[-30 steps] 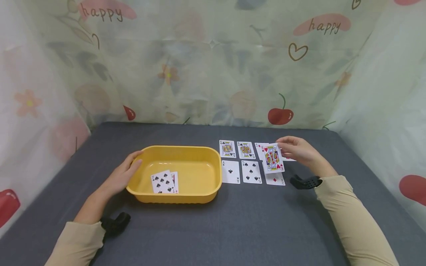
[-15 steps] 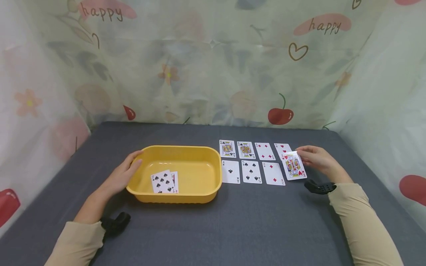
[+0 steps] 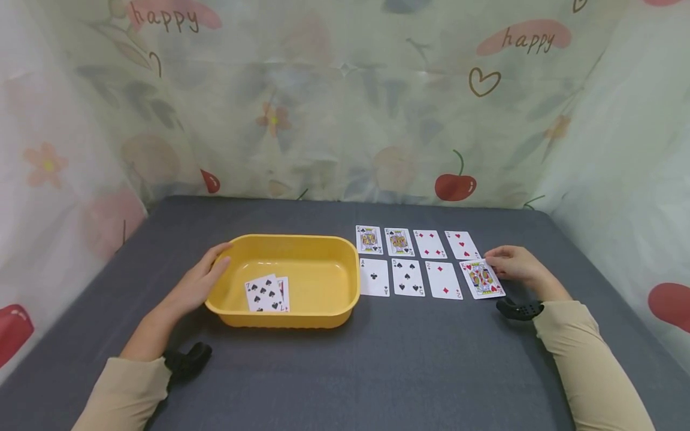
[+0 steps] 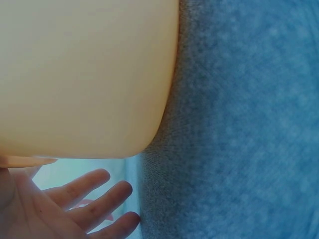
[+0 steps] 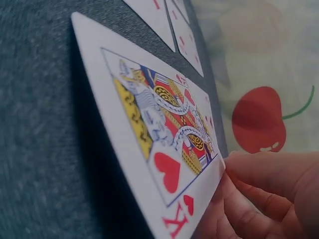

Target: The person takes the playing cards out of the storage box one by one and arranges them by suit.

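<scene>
My right hand (image 3: pixel 514 264) pinches the king of hearts (image 3: pixel 482 279) by its upper right edge, at the right end of the front card row. In the right wrist view, thumb and fingers hold that king of hearts (image 5: pixel 164 119) tilted, with a dark shadow beneath it. My left hand (image 3: pixel 196 281) holds the left rim of a yellow plastic tray (image 3: pixel 302 321), thumb over the rim. The left wrist view shows several of its fingers (image 4: pixel 102 204) spread below the tray's outer wall (image 4: pixel 89 79). A seven of spades (image 3: pixel 264 293) lies inside the tray, partly covering another card (image 3: pixel 286 293).
Left of the king lie the two of diamonds (image 3: pixel 444 280), five of spades (image 3: pixel 408 277) and ace of clubs (image 3: pixel 374 277). Behind them are two black kings, a diamond card (image 3: pixel 429 244) and a heart card (image 3: pixel 462 245). A patterned curtain (image 3: pixel 345 120) stands behind the dark cloth-covered table (image 3: pixel 345 377).
My right hand has carried the king of hearts rightward from above the two of diamonds, then lowered it beside that card. The left hand and tray stay put.
</scene>
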Available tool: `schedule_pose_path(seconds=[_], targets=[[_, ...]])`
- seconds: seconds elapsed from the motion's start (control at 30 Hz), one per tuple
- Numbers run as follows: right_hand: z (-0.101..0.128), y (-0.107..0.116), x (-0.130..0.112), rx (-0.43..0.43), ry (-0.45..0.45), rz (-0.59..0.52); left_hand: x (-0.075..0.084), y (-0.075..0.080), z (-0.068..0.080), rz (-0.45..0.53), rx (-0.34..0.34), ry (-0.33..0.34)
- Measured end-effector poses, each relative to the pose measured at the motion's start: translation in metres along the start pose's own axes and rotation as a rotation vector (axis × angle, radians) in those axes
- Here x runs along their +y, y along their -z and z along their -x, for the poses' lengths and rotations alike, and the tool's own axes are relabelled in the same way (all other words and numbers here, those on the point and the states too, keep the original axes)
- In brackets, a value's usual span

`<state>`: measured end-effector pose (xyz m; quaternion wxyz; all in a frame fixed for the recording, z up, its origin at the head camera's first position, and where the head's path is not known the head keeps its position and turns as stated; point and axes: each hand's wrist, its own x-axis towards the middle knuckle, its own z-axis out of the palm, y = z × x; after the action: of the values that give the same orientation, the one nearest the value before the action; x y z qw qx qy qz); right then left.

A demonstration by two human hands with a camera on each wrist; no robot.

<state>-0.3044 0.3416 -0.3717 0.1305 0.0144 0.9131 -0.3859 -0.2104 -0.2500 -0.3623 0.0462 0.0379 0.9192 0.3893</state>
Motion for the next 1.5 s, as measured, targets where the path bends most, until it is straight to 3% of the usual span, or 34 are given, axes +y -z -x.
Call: schedule_pose_path(seconds=[0.57, 0.73, 1.03, 1.3, 1.5], targets=[[0.008, -0.002, -0.008, 0.048, -0.033, 0.01, 0.001, 0.001, -0.002, 0.002, -0.001, -0.005], [0.009, -0.005, -0.02, 0.023, -0.013, 0.025, 0.0, 0.001, -0.002, 0.003, -0.001, -0.008], [0.012, -0.023, -0.071, -0.077, 0.156, 0.028, 0.0, 0.001, -0.001, 0.003, -0.004, -0.008], [0.014, -0.054, -0.134, -0.141, 0.303, 0.021, -0.002, 0.0, -0.001, 0.007, 0.008, -0.014], [0.012, -0.081, -0.175, -0.243, 0.394, -0.007, -0.002, 0.0, -0.001, 0.004, 0.013, -0.015]])
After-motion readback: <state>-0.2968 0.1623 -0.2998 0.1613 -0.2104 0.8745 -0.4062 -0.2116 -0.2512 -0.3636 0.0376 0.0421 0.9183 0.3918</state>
